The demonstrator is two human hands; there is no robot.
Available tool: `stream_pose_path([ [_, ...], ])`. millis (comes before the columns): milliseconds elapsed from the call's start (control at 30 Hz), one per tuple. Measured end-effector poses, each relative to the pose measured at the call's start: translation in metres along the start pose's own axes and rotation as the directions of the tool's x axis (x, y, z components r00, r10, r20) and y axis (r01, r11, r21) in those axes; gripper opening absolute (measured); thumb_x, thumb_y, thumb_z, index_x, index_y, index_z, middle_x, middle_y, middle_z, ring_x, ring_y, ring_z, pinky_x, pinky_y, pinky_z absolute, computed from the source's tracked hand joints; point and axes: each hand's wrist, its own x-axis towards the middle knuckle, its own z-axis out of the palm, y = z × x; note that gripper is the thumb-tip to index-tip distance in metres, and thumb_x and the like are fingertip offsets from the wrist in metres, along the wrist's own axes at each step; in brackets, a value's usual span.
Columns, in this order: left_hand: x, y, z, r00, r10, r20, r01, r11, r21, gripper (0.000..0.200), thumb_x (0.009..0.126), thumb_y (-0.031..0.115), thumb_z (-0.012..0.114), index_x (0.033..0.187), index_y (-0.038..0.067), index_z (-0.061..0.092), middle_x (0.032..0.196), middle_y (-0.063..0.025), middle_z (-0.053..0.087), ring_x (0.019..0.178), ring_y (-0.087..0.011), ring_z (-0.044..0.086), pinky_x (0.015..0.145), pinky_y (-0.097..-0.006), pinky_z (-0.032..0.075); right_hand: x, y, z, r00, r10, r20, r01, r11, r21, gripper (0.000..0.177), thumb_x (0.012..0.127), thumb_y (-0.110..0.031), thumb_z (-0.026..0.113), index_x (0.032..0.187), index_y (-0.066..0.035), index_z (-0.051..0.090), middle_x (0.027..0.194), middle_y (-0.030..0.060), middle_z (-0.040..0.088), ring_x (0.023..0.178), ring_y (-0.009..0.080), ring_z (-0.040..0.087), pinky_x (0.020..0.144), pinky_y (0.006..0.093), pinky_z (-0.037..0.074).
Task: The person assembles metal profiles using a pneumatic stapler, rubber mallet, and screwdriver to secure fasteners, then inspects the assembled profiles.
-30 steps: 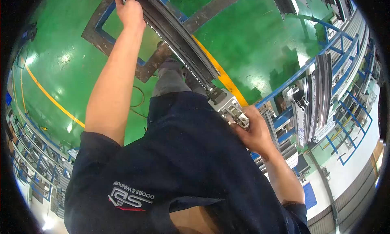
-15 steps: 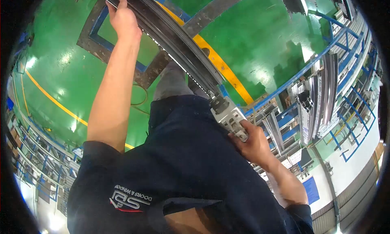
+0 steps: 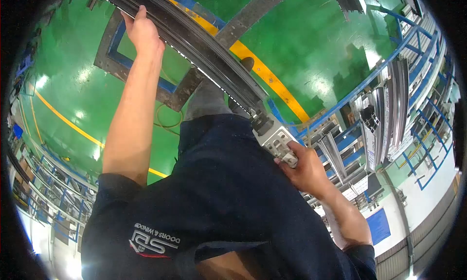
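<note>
A long dark window or door profile (image 3: 194, 49) runs diagonally from the upper left to the front of my body. My left hand (image 3: 144, 33) holds its near edge toward the far end, thumb lying along the side; the other fingers are partly hidden beneath. At the near end sits a silver metal fitting (image 3: 279, 143) with slots and holes, joined to a black round part (image 3: 262, 123) that meets the profile. My right hand (image 3: 309, 169) is closed around the outer end of this fitting, its fingertips partly out of sight.
A dark-and-blue frame stand (image 3: 131, 61) is under and beyond the profile. Yellow lines (image 3: 272, 83) mark the green floor. Blue racks (image 3: 355, 92) with stacked profiles (image 3: 384, 119) stand close on the right. More racks are at left. A thin hose (image 3: 168, 126) lies near my legs.
The view has shifted slightly over the floor and racks. My left hand and the profile's far part appear a little lower and further left. Both hands keep their hold.
</note>
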Motion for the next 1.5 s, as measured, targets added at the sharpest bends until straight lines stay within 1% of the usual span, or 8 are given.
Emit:
stream_pose_path([
  [700,0.010,-0.007,-0.005,0.998,0.058,-0.003,-0.057,0.991,0.119,0.053,0.103,0.002,0.051,0.154,0.010,0.041,0.144,-0.0110,0.056,0.124,-0.0276,0.060,0.104,-0.0446,0.051,0.008,0.018,-0.005,0.983,-0.179,0.042,0.176,0.981,0.083,0.036,0.092,-0.028,0.074,0.111,0.001,0.064,0.087,0.0295,0.069,0.088,0.0489,0.067,0.077,0.0502,0.054],
  [767,0.009,-0.007,-0.007,1.000,0.025,-0.009,-0.023,0.995,0.099,0.055,0.101,0.003,0.054,0.154,0.008,0.041,0.142,-0.0113,0.057,0.126,-0.0259,0.057,0.104,-0.0428,0.050,0.012,-0.003,-0.030,0.903,0.204,0.378,-0.290,0.939,0.185,0.039,0.092,-0.029,0.074,0.116,0.000,0.064,0.090,0.0298,0.070,0.090,0.0462,0.070,0.078,0.0506,0.055],
  [867,0.004,-0.004,-0.001,0.992,0.117,-0.050,-0.106,0.975,0.194,0.075,0.101,0.004,0.055,0.166,0.007,0.017,0.159,-0.0159,0.043,0.137,-0.0271,0.048,0.116,-0.0387,0.036,0.000,0.042,0.029,0.988,-0.155,0.009,0.152,0.952,-0.267,0.049,0.091,-0.032,0.079,0.125,0.000,0.062,0.093,0.0215,0.073,0.083,0.0286,0.073,0.075,0.0426,0.055],
  [1000,-0.011,0.015,0.014,0.989,0.032,-0.141,0.007,0.964,0.267,0.076,0.103,0.011,0.057,0.167,0.019,0.018,0.163,-0.0169,0.039,0.143,-0.0272,0.044,0.118,-0.0375,0.033,0.010,0.031,-0.011,0.963,0.041,0.266,-0.117,0.954,0.275,0.050,0.088,-0.033,0.081,0.121,0.001,0.064,0.102,0.0287,0.072,0.101,0.0483,0.069,0.087,0.0472,0.056],
  [1100,0.004,-0.001,0.006,0.983,-0.006,-0.185,0.046,0.977,0.211,0.073,0.101,0.006,0.058,0.165,0.016,0.025,0.154,-0.0141,0.052,0.137,-0.0242,0.053,0.113,-0.0348,0.040,-0.007,0.038,0.021,0.969,-0.246,-0.026,0.234,0.947,-0.220,0.044,0.089,-0.030,0.080,0.116,0.003,0.067,0.101,0.0235,0.074,0.099,0.0396,0.072,0.087,0.0443,0.056],
  [1133,0.010,0.009,0.008,0.981,0.012,-0.192,0.044,0.957,0.288,0.072,0.101,0.006,0.057,0.165,0.016,0.025,0.154,-0.0146,0.053,0.137,-0.0247,0.053,0.113,-0.0352,0.040,0.002,0.042,0.005,0.945,-0.326,0.017,0.323,0.943,0.081,0.042,0.090,-0.026,0.078,0.119,0.002,0.067,0.101,0.0208,0.075,0.098,0.0354,0.073,0.087,0.0448,0.056],
  [1167,0.000,0.013,0.011,0.982,0.001,-0.191,0.070,0.928,0.367,0.072,0.101,0.006,0.057,0.165,0.015,0.025,0.153,-0.0151,0.053,0.136,-0.0251,0.054,0.113,-0.0357,0.040,0.015,0.056,-0.004,0.963,-0.101,0.250,0.024,0.956,0.292,0.043,0.091,-0.026,0.077,0.124,0.000,0.067,0.101,0.0218,0.075,0.098,0.0368,0.073,0.087,0.0450,0.055],
  [1500,0.023,-0.015,0.002,0.991,0.053,-0.122,-0.037,0.991,0.130,0.071,0.100,0.004,0.059,0.163,0.008,0.027,0.147,-0.0121,0.056,0.125,-0.0211,0.056,0.108,-0.0334,0.041,0.011,0.047,0.000,0.990,-0.126,0.070,0.132,0.987,-0.096,0.048,0.092,-0.041,0.076,0.117,-0.001,0.067,0.101,0.0259,0.073,0.097,0.0420,0.070,0.086,0.0483,0.054],
])
